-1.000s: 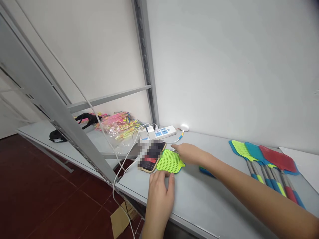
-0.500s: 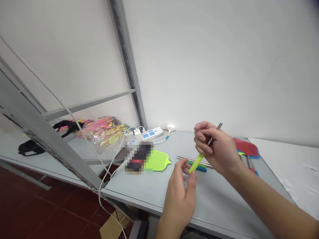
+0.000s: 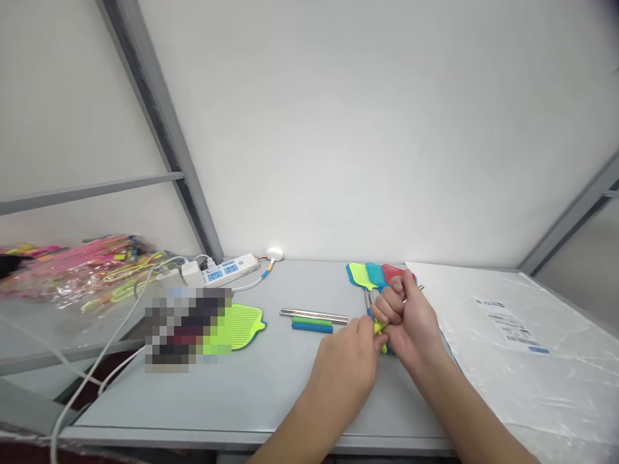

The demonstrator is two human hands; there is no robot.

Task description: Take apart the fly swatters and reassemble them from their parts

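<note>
My left hand (image 3: 345,364) is closed on the lower end of a yellow-green handle (image 3: 380,327), most of which the fingers hide. Close against it, my right hand (image 3: 416,319) wraps round a thin metal rod (image 3: 422,287) whose tip sticks out past the thumb. Whether the rod sits inside the handle cannot be made out. Behind the hands lie fly swatters with yellow-green (image 3: 360,276), teal (image 3: 374,274) and red (image 3: 391,271) heads, their handles partly covered. Left of the hands are shiny metal rods (image 3: 314,314) beside a green handle (image 3: 309,320) and a blue handle (image 3: 312,328).
A yellow-green swatter head (image 3: 246,325) lies on the grey table (image 3: 193,406) by a pixelated patch. Farther back are a white power strip (image 3: 239,267), cables and bagged colourful items (image 3: 111,264). White plastic sheeting (image 3: 527,380) covers the right side.
My view has turned to the right. Both hands have come together, with the left now gripping the yellow-green handle tightly and the right fist closed tighter around the rod.
</note>
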